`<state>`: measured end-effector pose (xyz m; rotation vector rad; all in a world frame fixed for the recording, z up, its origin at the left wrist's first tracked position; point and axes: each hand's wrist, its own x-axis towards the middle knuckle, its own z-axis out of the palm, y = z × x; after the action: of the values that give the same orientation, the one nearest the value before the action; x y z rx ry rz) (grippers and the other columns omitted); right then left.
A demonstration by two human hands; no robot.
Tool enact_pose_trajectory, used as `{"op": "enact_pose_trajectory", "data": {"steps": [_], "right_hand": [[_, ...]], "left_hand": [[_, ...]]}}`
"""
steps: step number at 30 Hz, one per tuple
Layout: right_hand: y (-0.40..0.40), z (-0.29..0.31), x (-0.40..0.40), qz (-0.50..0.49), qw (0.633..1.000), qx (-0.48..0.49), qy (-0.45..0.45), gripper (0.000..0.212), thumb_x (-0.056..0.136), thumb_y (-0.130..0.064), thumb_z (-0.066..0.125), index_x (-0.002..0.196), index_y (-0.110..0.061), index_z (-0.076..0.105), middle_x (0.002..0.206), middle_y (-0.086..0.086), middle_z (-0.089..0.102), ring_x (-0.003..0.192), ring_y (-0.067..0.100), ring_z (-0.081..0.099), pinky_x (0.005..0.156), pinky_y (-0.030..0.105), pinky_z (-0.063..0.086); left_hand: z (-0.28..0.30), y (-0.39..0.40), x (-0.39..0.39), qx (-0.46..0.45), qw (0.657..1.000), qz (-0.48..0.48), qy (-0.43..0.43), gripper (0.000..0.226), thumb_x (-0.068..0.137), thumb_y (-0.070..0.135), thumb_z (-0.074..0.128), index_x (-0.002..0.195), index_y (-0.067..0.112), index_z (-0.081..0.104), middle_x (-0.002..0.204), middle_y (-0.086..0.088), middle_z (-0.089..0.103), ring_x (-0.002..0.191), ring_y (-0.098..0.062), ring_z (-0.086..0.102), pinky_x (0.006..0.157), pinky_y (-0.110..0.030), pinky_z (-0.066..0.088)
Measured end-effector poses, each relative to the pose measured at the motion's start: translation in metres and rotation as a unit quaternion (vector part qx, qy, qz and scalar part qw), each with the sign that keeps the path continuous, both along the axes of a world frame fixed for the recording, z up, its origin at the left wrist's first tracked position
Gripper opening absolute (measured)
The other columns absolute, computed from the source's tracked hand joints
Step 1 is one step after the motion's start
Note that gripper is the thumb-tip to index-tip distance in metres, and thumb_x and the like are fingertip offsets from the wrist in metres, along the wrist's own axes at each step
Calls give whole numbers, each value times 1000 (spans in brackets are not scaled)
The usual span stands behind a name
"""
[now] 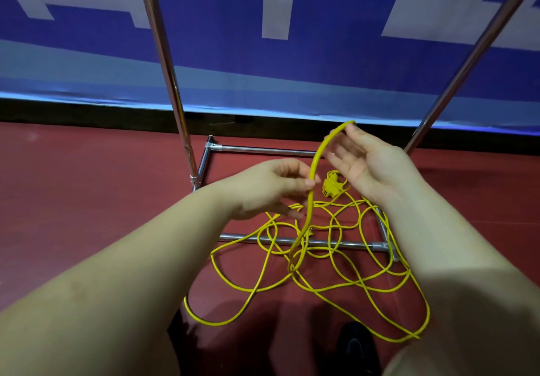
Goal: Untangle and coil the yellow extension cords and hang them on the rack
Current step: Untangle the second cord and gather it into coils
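Left hand [271,188], centre of frame: thumb and fingers pinch a raised strand of the yellow cord [314,165] partway along its arc. Right hand [365,165], just right of it: palm turned up, fingers spread and nearly straight; the top of the arc runs at its fingertips near upper centre, but whether they grip it I cannot tell.

From the left hand's pinch the strand drops to the floor and joins the rest of the cord, a loose tangle of overlapping loops in lower centre and lower right. A yellow socket block [331,185] lies between the two hands, lower down, at the tangle's far edge.

Rack [292,240]: chrome base bars on the red floor [87,200], the tangle draped across the near bar. Two chrome uprights rise to upper left and upper right. Behind, a blue-and-white banner [263,10] fills the top. Dark shoe [355,346] at bottom edge.
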<state>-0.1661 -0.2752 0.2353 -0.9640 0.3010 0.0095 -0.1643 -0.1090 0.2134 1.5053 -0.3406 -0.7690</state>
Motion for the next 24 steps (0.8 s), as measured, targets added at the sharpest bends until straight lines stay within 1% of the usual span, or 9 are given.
{"op": "enact_pose_trajectory", "data": {"steps": [2, 4, 7, 10, 13, 15, 18, 21, 24], "right_hand": [[1, -3, -3, 61, 993, -96, 37, 14, 92, -20, 53, 105, -14, 55, 102, 8, 64, 87, 17, 67, 72, 35, 57], [5, -6, -10, 159, 959, -226, 62, 13, 90, -27, 55, 102, -21, 57, 110, 6, 62, 98, 18, 62, 82, 35, 51], [13, -11, -20, 314, 875, -365, 51, 12, 89, -29, 56, 100, -24, 60, 106, -3, 66, 101, 10, 62, 89, 30, 46], [19, -15, -22, 341, 853, -395, -1, 13, 90, -13, 57, 97, -23, 59, 93, -4, 69, 87, 5, 64, 81, 23, 48], [20, -10, -20, 286, 885, -365, -24, 18, 92, -5, 53, 93, -22, 60, 81, -5, 69, 75, 6, 68, 69, 21, 53], [18, -5, -17, 231, 920, -314, -29, 18, 93, -4, 50, 94, -20, 59, 77, -5, 69, 70, 4, 68, 63, 21, 56], [12, 3, -10, 118, 975, -187, -22, 16, 95, -6, 46, 97, -15, 58, 74, -5, 66, 62, 2, 67, 53, 18, 53], [6, 6, -4, 15, 998, -56, -13, 12, 95, -8, 47, 91, -12, 57, 70, -5, 66, 59, 2, 67, 49, 16, 51], [3, 4, -2, -24, 1000, -12, -13, 9, 94, -9, 50, 88, -9, 56, 72, -1, 66, 62, 5, 68, 51, 18, 53]], "left_hand": [[3, 0, 3, -52, 996, 68, 35, 10, 95, 10, 50, 87, 13, 55, 74, -1, 55, 62, -7, 58, 68, -34, 58], [5, 2, 8, -110, 981, 144, 76, 15, 97, 10, 46, 85, 12, 54, 67, 1, 59, 55, -6, 60, 62, -33, 59], [7, 6, 18, -194, 938, 253, 134, 17, 98, 12, 44, 84, 11, 54, 64, 0, 56, 52, -7, 59, 54, -29, 59], [9, 13, 26, -254, 893, 317, 193, 18, 98, 13, 46, 82, 9, 54, 67, -2, 52, 61, -12, 56, 53, -30, 58], [11, 15, 27, -249, 902, 307, 174, 14, 99, 13, 45, 92, 9, 55, 75, -4, 60, 64, -13, 64, 59, -30, 59], [8, 13, 25, -163, 944, 268, 105, 12, 99, 14, 44, 101, 13, 55, 90, -4, 63, 78, -16, 65, 70, -33, 58], [1, 8, 14, -19, 992, 120, 38, 15, 99, 17, 43, 102, 19, 57, 101, -2, 65, 91, -17, 61, 85, -32, 50], [-5, 3, 2, 30, 999, -2, 23, 14, 98, 15, 46, 102, 18, 59, 98, -2, 64, 89, -12, 60, 81, -19, 50], [-8, 0, -1, 39, 999, -30, -10, 15, 93, 8, 53, 99, 20, 60, 97, -1, 65, 89, -11, 59, 82, -20, 47]]}}
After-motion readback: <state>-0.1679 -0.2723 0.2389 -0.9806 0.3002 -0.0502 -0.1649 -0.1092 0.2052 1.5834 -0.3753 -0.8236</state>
